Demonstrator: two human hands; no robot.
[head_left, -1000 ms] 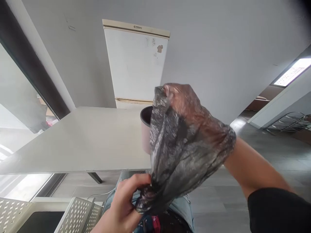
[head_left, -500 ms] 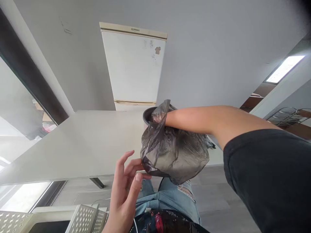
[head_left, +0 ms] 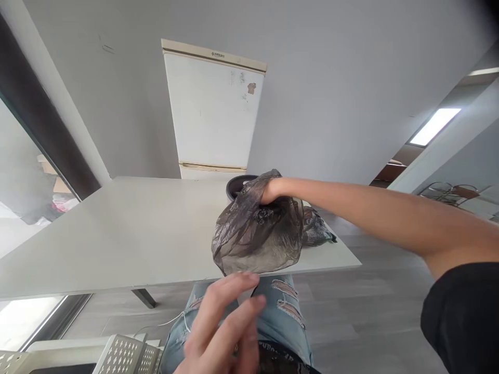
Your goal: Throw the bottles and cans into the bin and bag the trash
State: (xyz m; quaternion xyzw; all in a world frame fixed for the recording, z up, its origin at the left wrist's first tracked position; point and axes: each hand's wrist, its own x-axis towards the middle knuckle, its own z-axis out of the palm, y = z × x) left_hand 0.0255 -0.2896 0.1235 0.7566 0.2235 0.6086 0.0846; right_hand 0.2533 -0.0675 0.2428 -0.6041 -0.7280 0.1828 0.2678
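A thin, see-through dark plastic bag (head_left: 257, 244) hangs puffed out over the right-hand part of the white tabletop (head_left: 136, 234), its lower edge reaching the front edge in this view. The right hand (head_left: 272, 191) is at the top of the bag, with its fingers hidden among the folds – whether they pinch the film or lie spread inside it, I cannot tell. The forearm crosses above the tabletop's right edge, and a black sleeve (head_left: 463, 311) covers the upper arm.

The left hand (head_left: 228, 324) is in front of the tabletop's front edge, just below the bag. Its fingers are half bent and loosely spread, with nothing held between them; motion blurs them a little.

Behind the bag, toward the far edge, is a bin with a dark rim (head_left: 231, 188); the bag covers most of it, and I cannot tell whether the two touch. A crumpled dark plastic bundle (head_left: 316, 229) lies by the right edge, well back from the front right corner. Beyond the far edge stands a white refrigerator (head_left: 212, 114) – its door scuffed near the upper right.
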